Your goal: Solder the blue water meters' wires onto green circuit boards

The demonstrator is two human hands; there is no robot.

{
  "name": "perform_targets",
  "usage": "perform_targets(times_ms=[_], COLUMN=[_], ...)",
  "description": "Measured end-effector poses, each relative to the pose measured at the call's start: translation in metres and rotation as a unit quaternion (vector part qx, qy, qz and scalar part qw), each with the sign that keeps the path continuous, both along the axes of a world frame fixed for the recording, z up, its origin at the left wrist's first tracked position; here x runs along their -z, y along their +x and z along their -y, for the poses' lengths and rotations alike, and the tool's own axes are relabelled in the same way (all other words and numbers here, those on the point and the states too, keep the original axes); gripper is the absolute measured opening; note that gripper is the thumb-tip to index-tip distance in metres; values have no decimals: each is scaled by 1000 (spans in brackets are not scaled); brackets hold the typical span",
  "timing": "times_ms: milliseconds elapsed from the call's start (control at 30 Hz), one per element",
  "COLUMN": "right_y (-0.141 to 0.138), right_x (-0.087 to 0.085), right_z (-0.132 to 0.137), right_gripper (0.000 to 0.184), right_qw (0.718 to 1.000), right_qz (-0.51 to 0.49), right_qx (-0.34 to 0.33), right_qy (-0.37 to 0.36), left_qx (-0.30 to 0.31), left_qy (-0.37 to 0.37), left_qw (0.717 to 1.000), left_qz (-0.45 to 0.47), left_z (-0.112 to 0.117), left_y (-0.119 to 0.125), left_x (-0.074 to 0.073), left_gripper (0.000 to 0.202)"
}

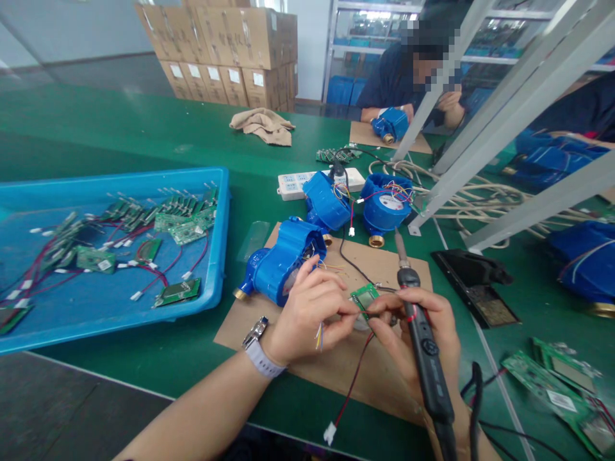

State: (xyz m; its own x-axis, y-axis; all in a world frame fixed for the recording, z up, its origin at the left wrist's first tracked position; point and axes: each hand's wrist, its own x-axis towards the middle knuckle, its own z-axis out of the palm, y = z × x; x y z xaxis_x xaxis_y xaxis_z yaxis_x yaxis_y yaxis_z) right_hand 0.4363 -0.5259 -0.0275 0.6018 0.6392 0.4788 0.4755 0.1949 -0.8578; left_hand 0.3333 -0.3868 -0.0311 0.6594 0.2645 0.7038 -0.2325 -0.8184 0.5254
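Observation:
My left hand (314, 307) is closed, its thumb and forefinger pinching a thin red wire beside a small green circuit board (366, 297). Thin yellow, blue and white wires (319, 336) hang below its fingers. A black soldering iron (425, 346) rests in my right hand (432, 320), its tip pointing up and away. The fingertips of that hand also meet at the board's near edge, partly hiding it. From there a red-and-black cable with a white connector (330, 433) hangs down. Just beyond my left hand, a blue water meter body (283, 262) lies on the cardboard sheet (307, 365).
On the left stands a blue tray (221, 256) with several wired circuit boards. Two more blue meters (327, 202) sit ahead near a white power strip (293, 184). A black soldering stand (475, 288), loose boards (552, 390) and metal posts (528, 205) are to the right. A co-worker sits opposite.

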Motion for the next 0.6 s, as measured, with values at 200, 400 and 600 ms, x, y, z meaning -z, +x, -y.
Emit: perform_targets(times_ms=[200, 400, 600], right_y=[-2, 0, -1], right_x=[-4, -5, -6], right_z=[-3, -2, 1], right_gripper=[36, 34, 31], right_qw=[1000, 999, 997], right_qz=[-13, -47, -82], right_qx=[3, 2, -6], right_qy=[-11, -7, -16], left_qx=[-10, -1, -2], left_qy=[27, 13, -8], left_qw=[999, 1000, 1000], left_qz=[14, 22, -7], left_z=[-1, -2, 0], left_y=[0, 1, -1], left_x=[1, -2, -4], left_gripper=[9, 8, 9])
